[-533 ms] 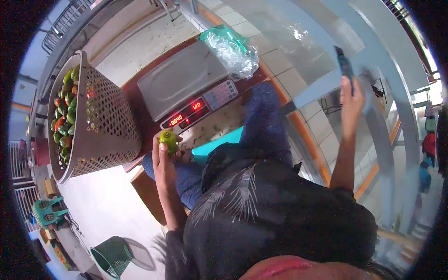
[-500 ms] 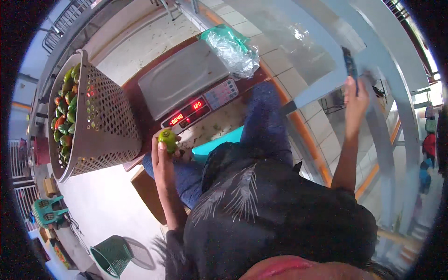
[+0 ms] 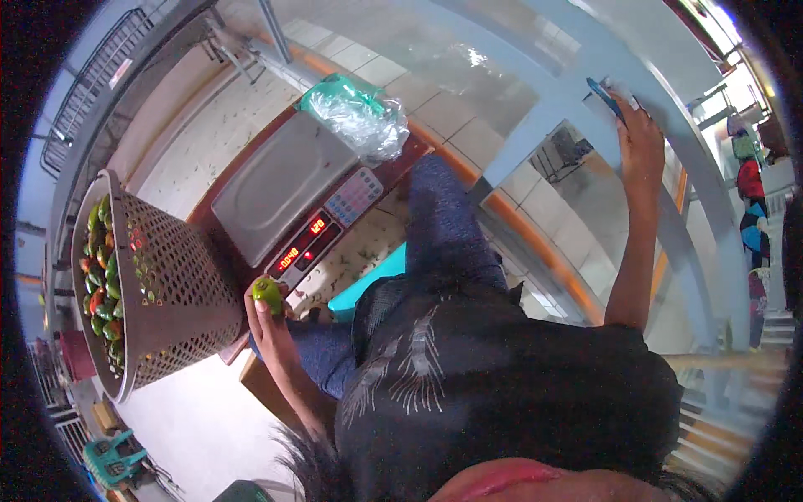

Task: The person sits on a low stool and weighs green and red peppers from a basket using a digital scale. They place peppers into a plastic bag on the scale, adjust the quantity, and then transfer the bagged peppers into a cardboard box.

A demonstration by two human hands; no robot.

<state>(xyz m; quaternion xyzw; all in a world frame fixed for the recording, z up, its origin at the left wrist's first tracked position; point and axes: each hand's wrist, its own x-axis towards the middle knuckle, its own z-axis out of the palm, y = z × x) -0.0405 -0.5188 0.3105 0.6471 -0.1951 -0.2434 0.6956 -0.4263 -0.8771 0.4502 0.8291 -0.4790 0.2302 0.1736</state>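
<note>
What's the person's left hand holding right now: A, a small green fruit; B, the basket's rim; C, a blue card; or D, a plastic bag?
A: the left hand grips a small green fruit just below the scale, apart from the perforated basket of red and green fruit beside it.

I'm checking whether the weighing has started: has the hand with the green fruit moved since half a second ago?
No. The left hand holds the green fruit just below the scale display, as before.
</note>
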